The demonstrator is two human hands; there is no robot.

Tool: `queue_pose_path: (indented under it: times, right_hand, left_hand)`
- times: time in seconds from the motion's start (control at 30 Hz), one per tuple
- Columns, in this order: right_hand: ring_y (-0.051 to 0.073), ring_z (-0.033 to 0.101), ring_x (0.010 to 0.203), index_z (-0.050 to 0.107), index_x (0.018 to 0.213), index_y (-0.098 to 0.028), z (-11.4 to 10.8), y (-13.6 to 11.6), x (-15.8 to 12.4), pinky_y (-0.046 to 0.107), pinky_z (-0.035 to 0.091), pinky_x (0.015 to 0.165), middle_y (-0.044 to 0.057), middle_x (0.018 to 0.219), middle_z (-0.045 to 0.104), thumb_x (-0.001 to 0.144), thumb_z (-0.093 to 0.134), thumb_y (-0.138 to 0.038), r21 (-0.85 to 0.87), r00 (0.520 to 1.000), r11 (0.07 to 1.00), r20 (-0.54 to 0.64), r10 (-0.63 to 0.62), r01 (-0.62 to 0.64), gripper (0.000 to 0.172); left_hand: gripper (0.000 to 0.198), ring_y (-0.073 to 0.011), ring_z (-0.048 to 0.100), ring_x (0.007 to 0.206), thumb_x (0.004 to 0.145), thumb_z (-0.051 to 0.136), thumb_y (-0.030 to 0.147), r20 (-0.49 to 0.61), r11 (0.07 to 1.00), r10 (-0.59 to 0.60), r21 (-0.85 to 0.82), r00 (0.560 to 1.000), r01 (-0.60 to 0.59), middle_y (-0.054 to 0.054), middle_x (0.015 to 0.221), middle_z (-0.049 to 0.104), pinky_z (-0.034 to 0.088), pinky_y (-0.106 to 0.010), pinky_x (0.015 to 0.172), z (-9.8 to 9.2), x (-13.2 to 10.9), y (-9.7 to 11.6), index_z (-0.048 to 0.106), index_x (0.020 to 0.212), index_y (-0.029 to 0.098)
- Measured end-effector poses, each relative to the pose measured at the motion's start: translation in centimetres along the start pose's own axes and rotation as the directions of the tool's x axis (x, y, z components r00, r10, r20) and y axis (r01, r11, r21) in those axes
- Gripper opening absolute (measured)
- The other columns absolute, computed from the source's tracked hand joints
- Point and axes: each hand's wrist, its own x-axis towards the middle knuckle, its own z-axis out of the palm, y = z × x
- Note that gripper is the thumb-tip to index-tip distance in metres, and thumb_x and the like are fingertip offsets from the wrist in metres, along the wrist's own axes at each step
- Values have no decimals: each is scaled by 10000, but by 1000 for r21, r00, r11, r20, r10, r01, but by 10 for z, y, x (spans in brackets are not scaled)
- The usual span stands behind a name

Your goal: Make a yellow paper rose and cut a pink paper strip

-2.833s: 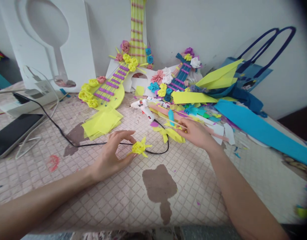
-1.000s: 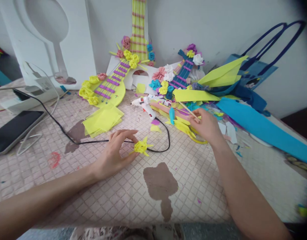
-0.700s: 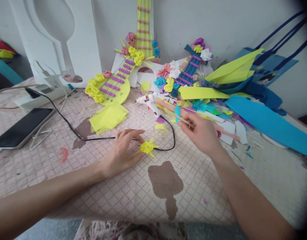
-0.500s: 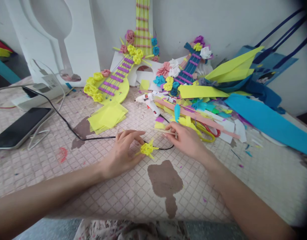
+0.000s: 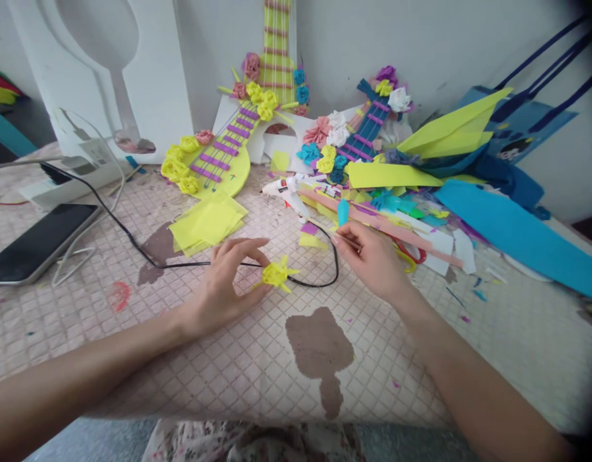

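A yellow paper flower [image 5: 278,274] with pointed tips is at the fingertips of my left hand [image 5: 228,279], thumb and forefinger at its left edge. It sits low over the table, beside a black cable [image 5: 320,284]. My right hand [image 5: 373,260] pinches a thin pale stick [image 5: 347,241], mostly hidden by the fingers, to the right of the cable's loop. A white glue gun [image 5: 289,191] lies beyond the hands. Left of it is a loose stack of yellow paper squares [image 5: 209,221].
Paper guitars with flowers, one yellow [image 5: 228,154] and one blue [image 5: 368,131], lean at the back. Coloured scraps and blue paper [image 5: 508,224] cover the right side. A phone [image 5: 40,244] and a power strip [image 5: 60,189] lie left. Scissors [image 5: 414,256] are beyond my right hand.
My right hand has moved right, taking the stick away from the flower. My left hand and the flower have shifted slightly left and farther from me.
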Motion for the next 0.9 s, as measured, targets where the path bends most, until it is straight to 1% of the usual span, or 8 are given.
queue_pose_path:
  times: [0.07, 0.13, 0.2, 0.3, 0.4, 0.57, 0.7, 0.9]
  right_hand:
    - [110, 492, 559, 548, 795, -211, -5, -2, 0, 240, 347, 540, -39, 635, 556, 820, 584, -326, 32, 985, 999, 170, 5, -10, 122]
    - [103, 473, 544, 570, 789, -217, -6, -4, -2, 231, 324, 520, -55, 604, 523, 766, 651, -336, 33, 924, 999, 380, -37, 26, 145]
    - [107, 492, 590, 583, 777, -216, -2, -6, -5, 231, 322, 540, -49, 638, 537, 745, 673, -290, 0, 875, 995, 477, -85, 96, 121]
    - [115, 518, 665, 559, 729, -201, 7, -4, -7, 236, 334, 590, -31, 710, 565, 788, 619, -204, -39, 857, 979, 492, -153, 198, 84]
    - [137, 545, 756, 545, 755, -199, 14, 3, -5, 244, 352, 625, -6, 800, 581, 853, 544, -190, -70, 866, 963, 457, -202, 262, 98]
    - [165, 554, 801, 541, 839, -199, 17, 22, 5, 268, 377, 651, 26, 871, 568, 909, 489, -259, -174, 900, 941, 383, -207, 291, 106]
    - [169, 564, 810, 536, 860, -201, 18, 31, 12, 278, 391, 673, 25, 881, 568, 921, 478, -290, -172, 887, 926, 389, -248, 335, 122]
    - [168, 574, 825, 532, 882, -211, 19, 36, 11, 290, 414, 695, 26, 917, 580, 930, 454, -311, -112, 878, 929, 382, -287, 352, 135]
  left_hand:
    - [546, -226, 568, 1048, 792, 631, 197, -58, 999, -13, 33, 998, 15, -45, 981, 624, 395, -452, 975, -6, 4, -5, 386, 1280, 208]
    - [543, -236, 565, 1068, 782, 646, 213, -114, 995, -39, 82, 993, 49, -41, 971, 628, 396, -460, 980, -12, 9, -11, 399, 1265, 205]
    - [529, -237, 562, 1073, 774, 653, 224, -168, 990, -48, 123, 985, 70, -35, 958, 632, 393, -464, 988, -17, 14, -19, 417, 1247, 202]
    - [529, -217, 583, 1018, 762, 663, 236, -238, 988, -51, 133, 970, 84, -28, 955, 632, 406, -451, 983, -23, 19, -28, 427, 1235, 203]
    - [538, -206, 593, 994, 762, 665, 234, -250, 988, -67, 118, 966, 99, -23, 950, 631, 410, -446, 983, -26, 20, -31, 422, 1241, 203]
    - [547, -223, 579, 1039, 757, 677, 237, -242, 994, -49, 86, 969, 72, -34, 959, 633, 397, -467, 994, -25, 18, -26, 426, 1241, 197]
    - [534, -230, 569, 1060, 766, 669, 223, -244, 999, -39, 26, 969, 47, -49, 991, 621, 408, -463, 983, -22, 15, -22, 432, 1244, 204]
    - [591, -213, 588, 975, 752, 679, 178, -234, 995, -21, -103, 972, -3, -63, 992, 595, 442, -439, 935, -16, 10, -17, 416, 1281, 201]
